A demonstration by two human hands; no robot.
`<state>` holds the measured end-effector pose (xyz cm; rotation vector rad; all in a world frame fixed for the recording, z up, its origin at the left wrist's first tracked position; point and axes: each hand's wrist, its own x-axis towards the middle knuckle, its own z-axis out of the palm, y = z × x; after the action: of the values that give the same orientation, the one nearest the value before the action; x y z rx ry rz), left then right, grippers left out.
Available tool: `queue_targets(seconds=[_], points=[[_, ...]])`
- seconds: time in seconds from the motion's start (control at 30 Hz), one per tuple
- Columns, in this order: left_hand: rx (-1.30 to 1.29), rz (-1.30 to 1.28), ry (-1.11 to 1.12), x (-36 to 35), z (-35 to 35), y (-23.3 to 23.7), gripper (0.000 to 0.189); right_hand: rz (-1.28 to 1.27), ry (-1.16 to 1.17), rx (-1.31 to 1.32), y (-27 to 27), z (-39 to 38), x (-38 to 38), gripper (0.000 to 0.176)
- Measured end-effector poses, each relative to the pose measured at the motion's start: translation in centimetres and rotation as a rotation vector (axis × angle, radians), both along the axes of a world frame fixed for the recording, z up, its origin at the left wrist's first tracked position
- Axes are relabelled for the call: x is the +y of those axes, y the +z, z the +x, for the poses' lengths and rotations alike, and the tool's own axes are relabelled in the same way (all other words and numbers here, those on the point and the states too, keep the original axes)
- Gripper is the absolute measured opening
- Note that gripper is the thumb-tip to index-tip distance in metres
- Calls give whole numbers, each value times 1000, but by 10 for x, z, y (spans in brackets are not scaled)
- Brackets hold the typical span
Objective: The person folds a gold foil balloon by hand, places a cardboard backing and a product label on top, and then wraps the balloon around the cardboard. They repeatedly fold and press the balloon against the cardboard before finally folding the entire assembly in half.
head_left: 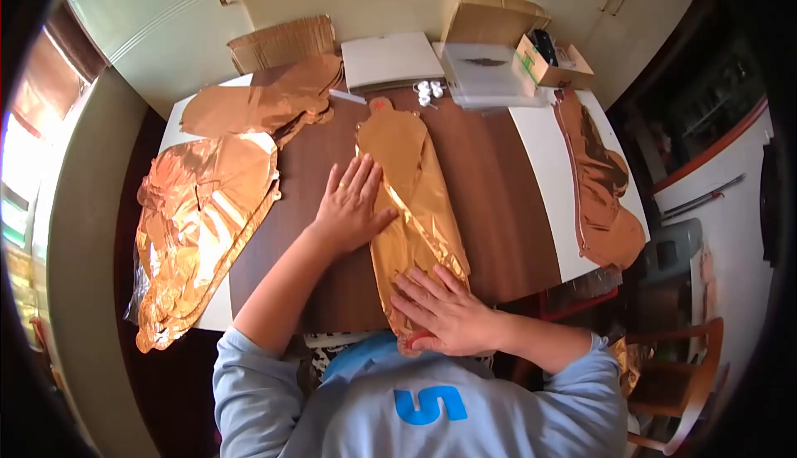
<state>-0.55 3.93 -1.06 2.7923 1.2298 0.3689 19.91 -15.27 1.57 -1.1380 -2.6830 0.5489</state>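
A long folded sheet of gold foil [397, 155] lies lengthwise on the brown middle of the table [502, 209], its near end at the table's front edge. My left hand [353, 205] rests flat on the foil's left side, fingers stretched out, with a ring on one finger. Nearer my body, my right hand [444, 313] lies spread over the foil's lower end. Neither hand grips anything. A small red mark shows at the foil's far tip, and some red shows beside my right thumb.
More foil pieces lie at left [199, 217], back left [257, 105] and right [602, 184]. Behind are a white box [392, 58], small white rolls [428, 91], a clear plastic container [490, 76] and an open carton [554, 68]. A wooden chair [697, 375] stands at right.
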Motion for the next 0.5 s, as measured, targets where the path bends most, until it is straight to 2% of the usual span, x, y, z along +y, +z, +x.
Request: queue_targets(seconds=[0.03,0.07,0.17,0.2,0.3,0.33,0.5], points=[[-26,32,-6,-4,1,2,84,-30,10,53,3,2,4,76],[-53,67,-12,-11,0,6,85,-209,7,169,13,9,11,76],[-107,74,-12,-41,5,20,89,19,-79,252,28,32,36,75],[-125,58,-35,-51,7,18,89,71,-142,149,37,36,46,75],[-113,-16,-84,-64,9,6,88,199,-223,-81,15,46,70,76],[-119,44,-95,-63,9,2,91,153,-238,-150,8,48,75,77],[-93,11,-63,-63,11,8,90,97,-225,-190,-1,49,77,78]])
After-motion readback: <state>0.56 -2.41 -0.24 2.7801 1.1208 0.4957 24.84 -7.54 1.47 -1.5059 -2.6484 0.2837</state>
